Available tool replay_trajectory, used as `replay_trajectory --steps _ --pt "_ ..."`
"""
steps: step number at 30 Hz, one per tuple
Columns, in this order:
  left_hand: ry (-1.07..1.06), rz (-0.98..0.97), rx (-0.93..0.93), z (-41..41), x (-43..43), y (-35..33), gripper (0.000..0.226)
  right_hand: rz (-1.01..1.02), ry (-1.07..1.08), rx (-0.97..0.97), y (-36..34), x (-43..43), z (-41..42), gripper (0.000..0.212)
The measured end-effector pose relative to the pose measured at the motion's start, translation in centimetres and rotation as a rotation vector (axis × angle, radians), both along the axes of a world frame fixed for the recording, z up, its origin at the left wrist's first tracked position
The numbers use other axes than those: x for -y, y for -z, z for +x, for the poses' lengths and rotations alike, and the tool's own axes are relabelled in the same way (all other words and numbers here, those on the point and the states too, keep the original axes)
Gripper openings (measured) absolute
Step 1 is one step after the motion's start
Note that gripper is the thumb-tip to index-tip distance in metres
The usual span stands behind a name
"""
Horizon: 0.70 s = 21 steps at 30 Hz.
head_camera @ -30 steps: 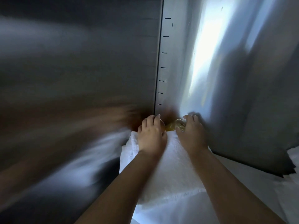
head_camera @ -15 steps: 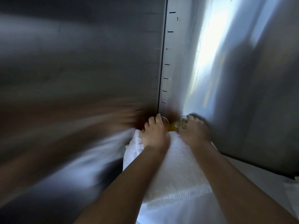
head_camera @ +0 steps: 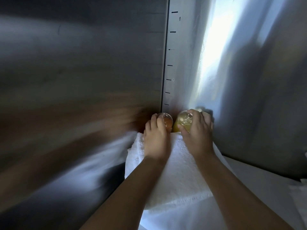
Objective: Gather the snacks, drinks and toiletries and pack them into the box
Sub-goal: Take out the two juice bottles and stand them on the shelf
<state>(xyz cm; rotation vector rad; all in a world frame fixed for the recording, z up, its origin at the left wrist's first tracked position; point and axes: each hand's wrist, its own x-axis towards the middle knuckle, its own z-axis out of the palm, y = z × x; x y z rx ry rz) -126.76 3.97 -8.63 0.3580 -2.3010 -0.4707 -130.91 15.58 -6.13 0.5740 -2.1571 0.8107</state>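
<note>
Our arms lay across white folded terry towel [head_camera: 179, 171], toward brushed steel wall [head_camera: 99, 63]. Left hand [head_camera: 157, 140] curled round small amber round-topped bottle [head_camera: 167, 120] just past towel's far edge. Right hand [head_camera: 197, 135] clasped small clear bottle of yellow liquid [head_camera: 183, 121] beside it. One bottle per hand, likely to lift both together. Box not in view.

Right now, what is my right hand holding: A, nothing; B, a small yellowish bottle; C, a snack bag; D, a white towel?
B: the right hand curls its fingers round the small yellowish bottle, past the white towel; the left hand grips a small amber bottle beside it.
</note>
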Motion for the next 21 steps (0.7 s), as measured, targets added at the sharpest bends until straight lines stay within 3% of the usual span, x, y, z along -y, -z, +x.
replay_trajectory --steps 10,21 --pt "0.168 0.105 -0.325 1.4 -0.2 -0.8 0.039 -0.166 -0.227 -0.396 -0.3 -0.2 1.2 0.029" --pt "0.234 0.041 -0.382 7.7 0.1 -5.3 0.026 -0.187 -0.223 -0.464 -3.6 -1.2 6.3 0.023"
